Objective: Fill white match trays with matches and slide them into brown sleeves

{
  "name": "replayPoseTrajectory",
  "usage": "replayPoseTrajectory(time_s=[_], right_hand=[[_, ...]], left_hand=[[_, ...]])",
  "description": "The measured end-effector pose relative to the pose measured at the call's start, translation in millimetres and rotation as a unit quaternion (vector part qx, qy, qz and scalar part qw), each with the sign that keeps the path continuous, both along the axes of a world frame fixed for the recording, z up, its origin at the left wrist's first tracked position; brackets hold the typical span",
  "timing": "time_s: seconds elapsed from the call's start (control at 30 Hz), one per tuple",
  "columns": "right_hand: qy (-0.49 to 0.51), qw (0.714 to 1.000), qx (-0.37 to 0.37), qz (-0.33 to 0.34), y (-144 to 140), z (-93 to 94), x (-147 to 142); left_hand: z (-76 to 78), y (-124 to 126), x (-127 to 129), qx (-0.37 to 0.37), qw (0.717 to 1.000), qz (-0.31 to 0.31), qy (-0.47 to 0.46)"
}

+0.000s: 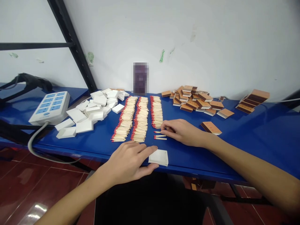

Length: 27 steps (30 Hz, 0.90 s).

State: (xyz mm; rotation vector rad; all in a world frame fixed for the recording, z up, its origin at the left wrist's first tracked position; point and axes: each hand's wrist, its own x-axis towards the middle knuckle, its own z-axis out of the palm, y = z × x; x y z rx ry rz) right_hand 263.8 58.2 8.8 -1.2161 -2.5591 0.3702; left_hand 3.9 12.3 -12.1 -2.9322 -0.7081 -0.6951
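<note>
My left hand (131, 161) rests on the front edge of the blue table (257, 140), thumb and fingers touching a white inner matchbox tray (159, 157). My right hand (180, 131) lies flat beside the right row of red-tipped matches (156, 112), fingertips on a few loose matches (160, 135). Two more rows of matches (133, 120) lie to the left of it.
A heap of white trays (93, 109) sits at the left, with a white power strip (50, 107) beyond it. Brown matchbox sleeves (194, 100) are piled at the back right, a small stack (253, 100) farther right, and one sleeve (211, 127) lies alone. A black metal frame (70, 40) leans against the wall.
</note>
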Motion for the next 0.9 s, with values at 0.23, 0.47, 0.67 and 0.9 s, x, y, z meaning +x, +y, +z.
replayPoseTrajectory(time_s=[0.23,0.47,0.67,0.9], right_hand=[[0.001,1.0,-0.002,0.002,-0.2,-0.6,-0.3],[0.005,1.0,-0.002,0.008,0.9,-3.1,0.8],[0.006,1.0,-0.007,0.001,1.6,-2.5,1.4],[0.02,0.999,-0.012,0.022,-0.2,1.0,0.7]], left_hand=[[1.0,0.2,1.6,0.0,1.0,0.001,-0.001],[0.3,-0.5,0.9,0.003,1.0,0.003,-0.002],[0.3,-0.2,0.4,0.002,1.0,0.002,0.0],[-0.1,-0.2,1.2,0.001,1.0,0.003,-0.002]])
